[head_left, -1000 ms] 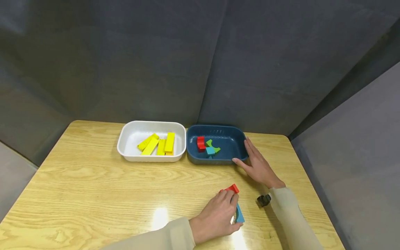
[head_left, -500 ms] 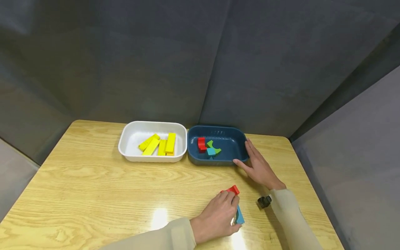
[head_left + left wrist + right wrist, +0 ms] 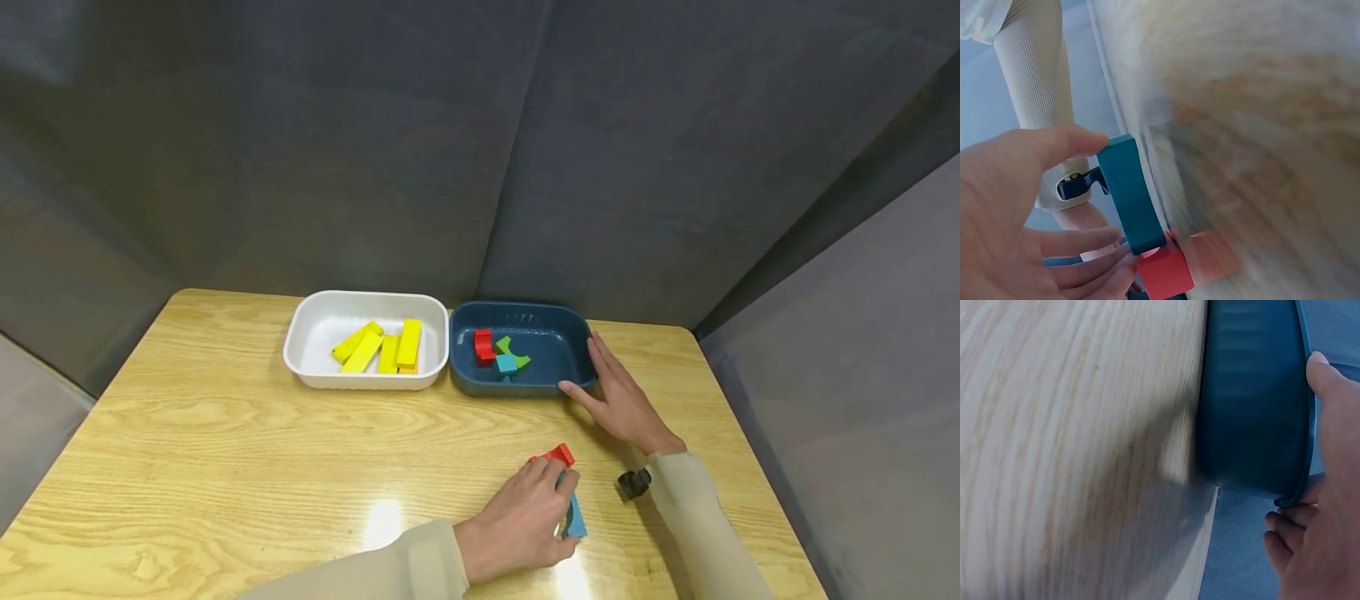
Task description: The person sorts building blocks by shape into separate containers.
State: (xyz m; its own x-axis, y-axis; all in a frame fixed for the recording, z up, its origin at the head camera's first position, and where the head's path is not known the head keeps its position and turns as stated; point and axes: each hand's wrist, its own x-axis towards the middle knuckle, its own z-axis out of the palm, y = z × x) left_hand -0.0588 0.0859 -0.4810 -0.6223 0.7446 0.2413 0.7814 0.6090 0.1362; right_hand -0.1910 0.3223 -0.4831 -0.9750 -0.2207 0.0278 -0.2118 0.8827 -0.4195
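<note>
My left hand (image 3: pixel 521 521), low on the table, pinches a blue arch-shaped block (image 3: pixel 575 518). Its thumb presses one end in the left wrist view, with the fingers at the other end. Just beyond, a red curved block (image 3: pixel 561 454) lies at the fingertips, partly covered by them. My right hand (image 3: pixel 626 408) rests against the right end of a dark blue tray (image 3: pixel 517 390), thumb on its rim and fingers stretched along the outside. Inside that tray lie a red curved block (image 3: pixel 483 345), a green arch block (image 3: pixel 504 342) and a light blue block (image 3: pixel 506 363).
Left of the dark blue tray, side by side with it, stands a white tray (image 3: pixel 360 382) with several yellow blocks (image 3: pixel 362 353). Both are on a wooden table (image 3: pixel 225 467) near its back edge. Grey curtain-like panels (image 3: pixel 360 150) rise behind and at the sides.
Almost nothing moves. The left hand's fingers shift slightly on the blue arch block; the right hand stays at the dark blue tray.
</note>
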